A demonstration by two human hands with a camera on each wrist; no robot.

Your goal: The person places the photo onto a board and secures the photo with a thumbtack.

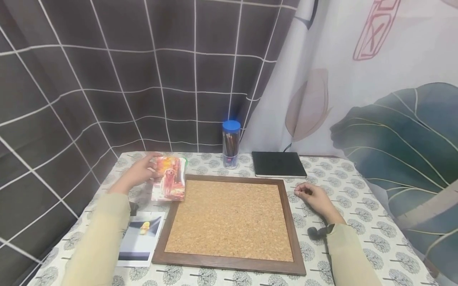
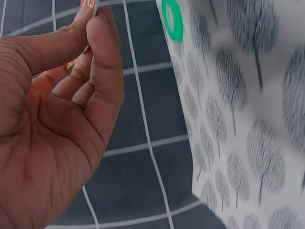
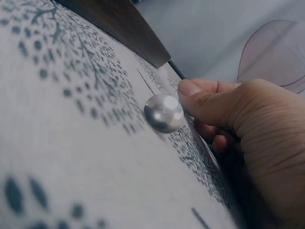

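Note:
My left hand [image 1: 143,171] pinches a photo print [image 1: 173,184] of a golden dog among red and orange leaves, held over the board's upper left corner. In the left wrist view the thumb and forefinger close on the orange print edge [image 2: 87,4]. The cork board [image 1: 230,220] lies flat in its brown wooden frame. Right of it, my right hand [image 1: 316,200] rests on the table, fingers loosely curled, with nothing visible in them. A shiny silver round-headed piece [image 3: 164,113], perhaps a pin, lies on the cloth near its thumb.
A second photo [image 1: 139,238] with a small yellow figure lies left of the board. Behind stand a clear blue-lidded pencil jar [image 1: 231,145] and a flat black pad [image 1: 279,164] with a cable. A green ring [image 2: 172,19] lies near the table edge.

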